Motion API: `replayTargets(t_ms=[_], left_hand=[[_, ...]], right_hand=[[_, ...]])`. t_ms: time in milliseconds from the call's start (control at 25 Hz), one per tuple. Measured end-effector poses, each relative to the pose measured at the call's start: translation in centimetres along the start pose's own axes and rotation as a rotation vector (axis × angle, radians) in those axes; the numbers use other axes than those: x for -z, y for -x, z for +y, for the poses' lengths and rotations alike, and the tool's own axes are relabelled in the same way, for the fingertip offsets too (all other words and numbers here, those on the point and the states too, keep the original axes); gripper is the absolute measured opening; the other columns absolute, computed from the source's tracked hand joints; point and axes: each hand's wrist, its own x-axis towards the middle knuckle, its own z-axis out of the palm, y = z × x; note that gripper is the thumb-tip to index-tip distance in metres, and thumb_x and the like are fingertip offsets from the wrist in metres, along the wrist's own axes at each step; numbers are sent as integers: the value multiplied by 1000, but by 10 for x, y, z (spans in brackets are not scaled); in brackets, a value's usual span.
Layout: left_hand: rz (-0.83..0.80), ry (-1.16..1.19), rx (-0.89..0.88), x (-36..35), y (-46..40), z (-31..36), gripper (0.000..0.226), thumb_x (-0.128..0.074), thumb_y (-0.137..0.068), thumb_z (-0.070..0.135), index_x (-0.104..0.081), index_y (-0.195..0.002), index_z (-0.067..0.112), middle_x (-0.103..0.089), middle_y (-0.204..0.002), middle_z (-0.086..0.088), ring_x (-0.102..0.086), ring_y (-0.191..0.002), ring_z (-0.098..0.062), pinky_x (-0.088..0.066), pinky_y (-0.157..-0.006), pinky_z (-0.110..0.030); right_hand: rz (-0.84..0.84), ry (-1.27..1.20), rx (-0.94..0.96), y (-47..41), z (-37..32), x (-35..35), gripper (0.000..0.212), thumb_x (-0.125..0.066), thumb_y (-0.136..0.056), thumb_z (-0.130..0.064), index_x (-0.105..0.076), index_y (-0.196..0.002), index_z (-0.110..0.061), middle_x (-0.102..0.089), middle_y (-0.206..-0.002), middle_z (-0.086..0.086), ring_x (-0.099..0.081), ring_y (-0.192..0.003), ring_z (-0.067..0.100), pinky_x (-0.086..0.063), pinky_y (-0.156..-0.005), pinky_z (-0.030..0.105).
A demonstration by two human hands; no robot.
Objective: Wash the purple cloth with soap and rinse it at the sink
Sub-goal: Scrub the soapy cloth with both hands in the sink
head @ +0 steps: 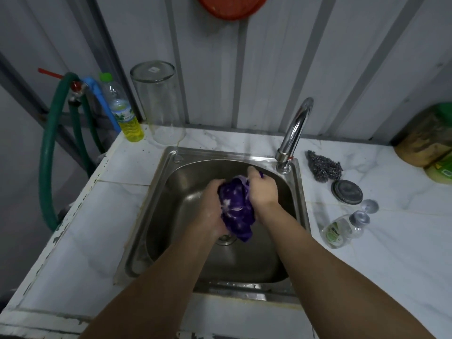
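Purple cloth (236,209), sudsy, bunched in both hands' grip: left hand (212,206), right hand (263,189).

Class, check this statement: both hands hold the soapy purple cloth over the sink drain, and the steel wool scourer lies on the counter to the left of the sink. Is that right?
One detail is wrong. The steel wool scourer lies on the counter to the right of the sink, beside the tap, as the head view shows. The rest stands: the left hand and right hand hold the soapy purple cloth over the drain.

White marble counter (367,253) carries sink (156,216), scourer (324,165), bottles.
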Motion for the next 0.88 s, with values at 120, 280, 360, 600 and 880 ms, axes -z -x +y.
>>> replayTargets(t_ms=[120,280,360,600,880], left_hand=[[115,23,-51,17,-13,-2,50,-51,-98,56,-76,-100,12,-80,-87,-7,-73,-82,-26,-57,-82,-42],[100,-72,-39,15,-14,-7,59,-46,-95,67,-66,-93,12,-61,-67,-5,-53,-57,-19,-54,-73,-37],[-63,65,-94,5,-6,-2,69,-39,-96,70,-72,-102,10,-74,-85,-12,-69,-75,-25,-56,-82,-42],[-101,188,-149,11,-14,5,25,-50,-92,22,-70,-97,7,-72,-77,-11,-68,-71,-27,-55,-64,-31],[-94,117,-80,6,3,7,25,-57,-92,34,-68,-92,12,-76,-89,-12,-68,-85,-34,-56,-74,-41]], right_hand=[[-94,-279,-16,2,-18,6,45,-63,-90,-55,-63,-105,-13,-73,-95,10,-72,-91,31,-57,-91,45],[-195,-33,296,25,-39,12,40,-61,-94,-52,-58,-75,-17,-66,-62,-4,-64,-60,11,-55,-68,31],[-277,159,432,42,-31,13,36,-56,-99,-45,-62,-77,-16,-67,-61,-5,-62,-57,6,-50,-57,24],[-136,41,555,37,4,33,25,-52,-99,-11,-75,-93,-21,-76,-83,2,-70,-75,20,-56,-63,29],[-478,-340,-211,16,11,48,61,-58,-88,-64,-67,-122,-14,-74,-117,21,-69,-109,42,-52,-99,58]])
